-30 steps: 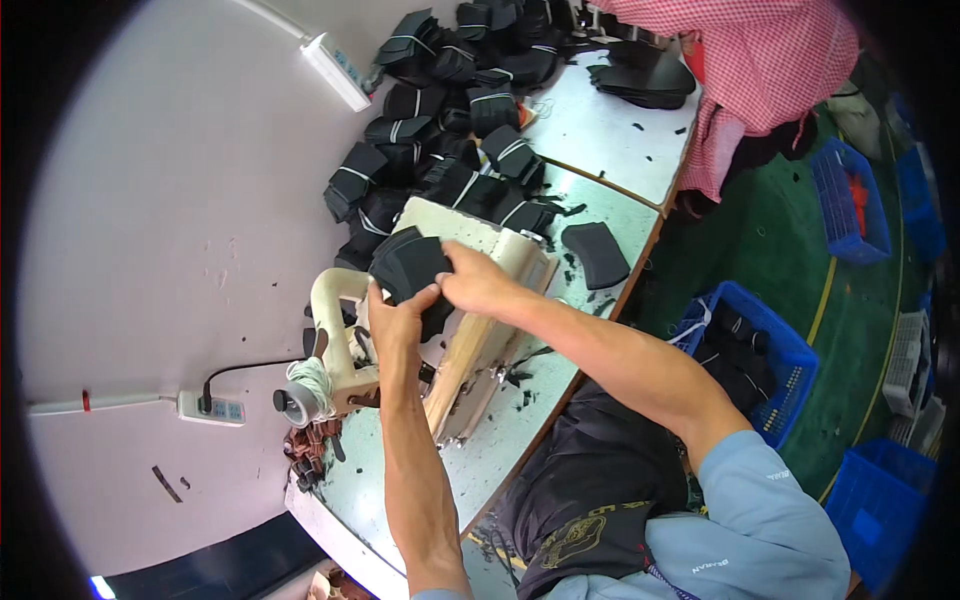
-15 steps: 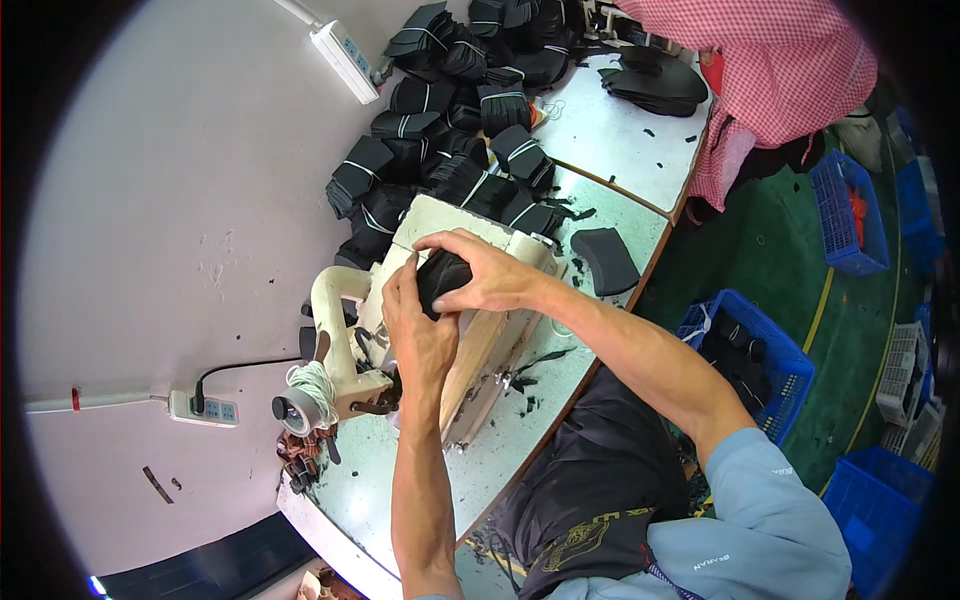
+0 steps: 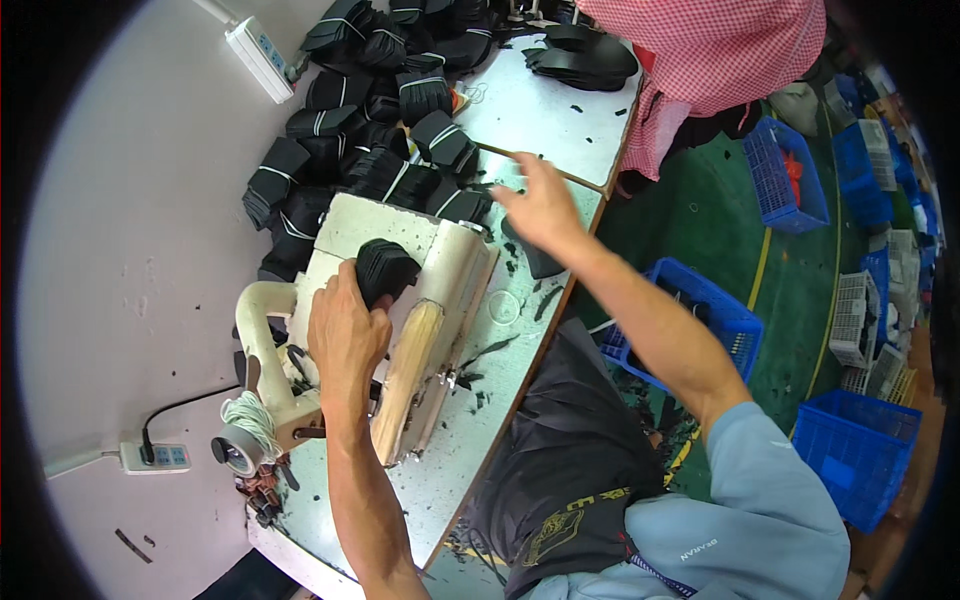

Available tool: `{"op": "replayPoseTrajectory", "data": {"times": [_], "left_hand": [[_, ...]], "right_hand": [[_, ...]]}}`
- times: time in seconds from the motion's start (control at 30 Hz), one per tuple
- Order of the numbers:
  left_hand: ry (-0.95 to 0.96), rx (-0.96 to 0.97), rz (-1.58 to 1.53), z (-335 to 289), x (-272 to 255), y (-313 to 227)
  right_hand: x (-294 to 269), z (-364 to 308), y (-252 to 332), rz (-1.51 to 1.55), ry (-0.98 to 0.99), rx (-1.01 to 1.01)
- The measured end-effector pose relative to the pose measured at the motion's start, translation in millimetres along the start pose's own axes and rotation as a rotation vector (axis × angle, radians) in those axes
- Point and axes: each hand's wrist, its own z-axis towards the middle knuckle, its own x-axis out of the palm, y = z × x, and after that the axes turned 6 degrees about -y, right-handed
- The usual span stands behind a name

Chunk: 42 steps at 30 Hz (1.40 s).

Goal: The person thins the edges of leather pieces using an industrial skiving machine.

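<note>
My left hand (image 3: pixel 350 325) is closed round a small stack of black, curved-edged foam-like pieces (image 3: pixel 386 268), holding it on top of the cream-coloured machine (image 3: pixel 372 222). My right hand (image 3: pixel 545 208) is off the stack and reaches out over the table's right side, fingers apart and slightly smeared by motion, nothing seen in them. Partly hidden beneath that hand and wrist lies another black piece or stack (image 3: pixel 538 258). A spool of white cord (image 3: pixel 250 422) sits at the near left end of the machine.
Tied black bundles (image 3: pixel 385 175) pile up behind the machine against the wall. A loose black stack (image 3: pixel 585 62) lies on the far table (image 3: pixel 530 120), beside a person in pink checked cloth (image 3: pixel 705 50). A blue crate (image 3: pixel 735 325) stands on the green floor to the right.
My right hand has let go of the stack and moved away to the right and far side. My left hand alone keeps hold of it. The whole view has shifted.
</note>
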Motion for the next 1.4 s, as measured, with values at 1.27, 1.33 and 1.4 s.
{"op": "replayPoseTrajectory", "data": {"times": [1.27, 1.33, 1.4], "left_hand": [[0.703, -0.711, -1.328, -281, -29, -20], [0.684, -0.663, -1.27, -279, -34, -27], [1.285, -0.82, -0.915, -282, -36, -20]], "right_hand": [[10, -136, -75, -0.136, 0.329, -0.593], [17, -131, -81, -0.18, 0.323, -0.646], [22, -131, -84, -0.228, 0.31, -0.703]]}}
